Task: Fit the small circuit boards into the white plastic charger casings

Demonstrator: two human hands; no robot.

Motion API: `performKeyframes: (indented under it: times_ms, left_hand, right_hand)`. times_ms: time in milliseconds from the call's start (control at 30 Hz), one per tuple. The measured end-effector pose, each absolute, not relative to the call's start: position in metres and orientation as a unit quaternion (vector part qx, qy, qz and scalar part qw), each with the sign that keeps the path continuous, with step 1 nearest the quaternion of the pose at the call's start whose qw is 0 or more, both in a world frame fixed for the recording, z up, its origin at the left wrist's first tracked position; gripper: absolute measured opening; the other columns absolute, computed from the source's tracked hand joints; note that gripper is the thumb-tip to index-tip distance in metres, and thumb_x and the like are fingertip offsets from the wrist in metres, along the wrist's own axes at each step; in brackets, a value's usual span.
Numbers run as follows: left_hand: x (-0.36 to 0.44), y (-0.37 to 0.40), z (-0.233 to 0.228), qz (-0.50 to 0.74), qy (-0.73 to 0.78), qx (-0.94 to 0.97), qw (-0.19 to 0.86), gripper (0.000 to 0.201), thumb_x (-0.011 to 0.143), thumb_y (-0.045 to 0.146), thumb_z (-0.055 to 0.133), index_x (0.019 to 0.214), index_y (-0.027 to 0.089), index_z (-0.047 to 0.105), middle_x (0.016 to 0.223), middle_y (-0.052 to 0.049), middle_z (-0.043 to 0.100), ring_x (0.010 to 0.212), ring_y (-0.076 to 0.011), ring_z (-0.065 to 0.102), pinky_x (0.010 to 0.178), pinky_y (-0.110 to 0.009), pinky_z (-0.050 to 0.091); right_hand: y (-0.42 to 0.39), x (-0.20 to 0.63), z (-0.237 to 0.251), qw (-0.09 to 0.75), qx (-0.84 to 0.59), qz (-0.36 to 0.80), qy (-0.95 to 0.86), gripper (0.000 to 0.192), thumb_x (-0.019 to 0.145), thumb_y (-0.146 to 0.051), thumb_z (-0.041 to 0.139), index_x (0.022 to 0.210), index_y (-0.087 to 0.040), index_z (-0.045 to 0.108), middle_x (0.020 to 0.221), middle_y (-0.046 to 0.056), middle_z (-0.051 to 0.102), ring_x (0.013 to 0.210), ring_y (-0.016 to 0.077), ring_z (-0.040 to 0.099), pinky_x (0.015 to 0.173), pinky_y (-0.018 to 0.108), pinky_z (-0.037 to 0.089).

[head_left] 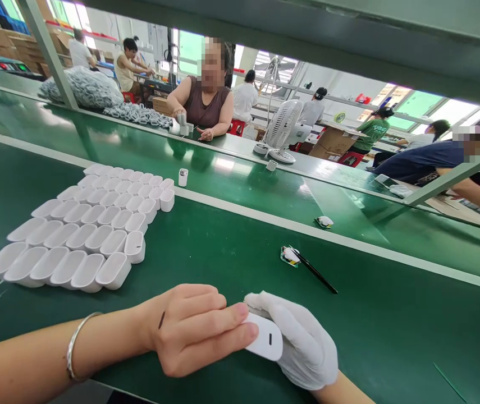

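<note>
A small white plastic housing (266, 338) with a short dark slot sits between both hands, low on the green bench. My bare left hand (193, 331), with a silver bracelet on the wrist, closes its fingers over the housing's left end. My right hand (302, 342) wears a white glove and grips the housing from the right and behind. To the upper left, several open white shells (88, 224) stand packed in rows on the green surface.
A black pen and a small green-backed part (292, 255) lie beyond the hands. A single white shell (183, 177) stands on the green conveyor belt (240, 185). Across it sit a person, a white fan (282, 130), cardboard boxes and other workers.
</note>
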State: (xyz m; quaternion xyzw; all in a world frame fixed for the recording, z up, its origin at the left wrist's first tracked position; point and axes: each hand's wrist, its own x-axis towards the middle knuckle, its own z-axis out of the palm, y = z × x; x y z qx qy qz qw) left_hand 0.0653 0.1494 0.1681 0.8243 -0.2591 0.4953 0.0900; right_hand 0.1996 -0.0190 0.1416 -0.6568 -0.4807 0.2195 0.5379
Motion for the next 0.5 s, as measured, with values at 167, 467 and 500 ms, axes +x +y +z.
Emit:
performKeyframes:
  times_ms: [167,467,500]
  left_hand:
    - [0.067,0.148,0.162,0.506,-0.222,0.826,0.111,0.027,0.082,0.013,0.054,0.109,0.016,0.060,0.084,-0.007,0.071,0.058,-0.0150,0.061,0.045,-0.026,0.051]
    - [0.080,0.145,0.142,0.131,0.136,0.827,0.529,0.073,0.063,0.040,0.077,0.128,0.022,0.049,0.074,0.004,0.056,0.057,-0.0102,0.049,0.051,-0.021,0.044]
    - [0.081,0.146,0.141,0.103,0.143,0.825,0.537,0.073,0.059,0.042,0.079,0.124,0.022,0.053,0.075,0.003,0.057,0.057,-0.0105,0.048,0.050,-0.021,0.042]
  right_hand:
    - [-0.021,0.201,0.134,0.571,-0.619,0.282,-0.460,0.041,0.090,-0.053,0.044,0.088,-0.021,0.070,0.070,0.004,0.068,0.059,0.0198,0.065,0.054,0.029,0.058]
    - [-0.004,0.193,0.139,0.555,-0.685,0.017,-0.472,0.016,0.075,-0.019,0.066,0.090,-0.024,0.067,0.102,0.007,0.067,0.078,0.0183,0.068,0.071,0.031,0.060]
    - [-0.002,0.194,0.141,0.535,-0.694,0.025,-0.480,0.015,0.074,-0.018,0.066,0.088,-0.023,0.068,0.098,0.006,0.068,0.076,0.0175,0.068,0.070,0.030,0.060]
